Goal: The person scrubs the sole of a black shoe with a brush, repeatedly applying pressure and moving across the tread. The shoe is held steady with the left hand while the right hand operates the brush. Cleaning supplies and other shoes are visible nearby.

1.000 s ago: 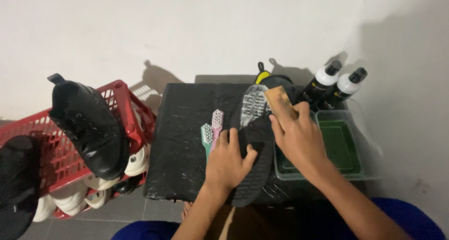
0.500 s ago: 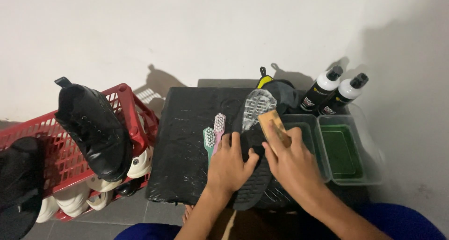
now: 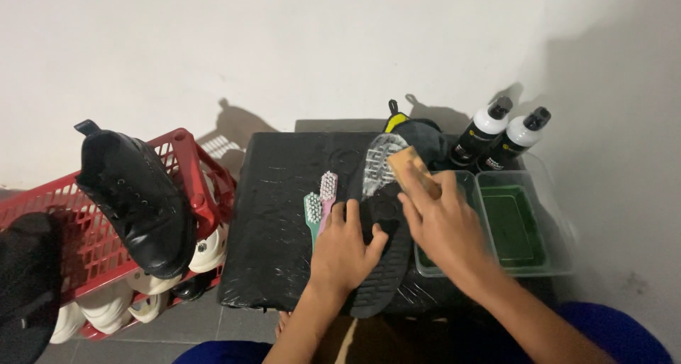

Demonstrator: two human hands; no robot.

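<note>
A black-covered table (image 3: 284,215) stands against a white wall. Nearest, the left hand (image 3: 345,249) presses flat, unclenched, on a sole-up shoe (image 3: 379,236). The right hand (image 3: 443,222) grips a brush (image 3: 413,171) at the wet forefoot. Scrubbing looks underway; working heelward needs a steady hold.

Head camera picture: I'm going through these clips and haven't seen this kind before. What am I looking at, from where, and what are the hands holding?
There is no machine here: a person wears a camera on the head, looking down at their own bare hands. The left hand presses down a black shoe turned sole up on a black-covered stand. The right hand holds a wooden brush against the sole. Beside the shoe lie two small brushes, one green, one pink. To the right stand a clear tub of green liquid and two black bottles. On the left, a black boot rests on a red basket.
</note>
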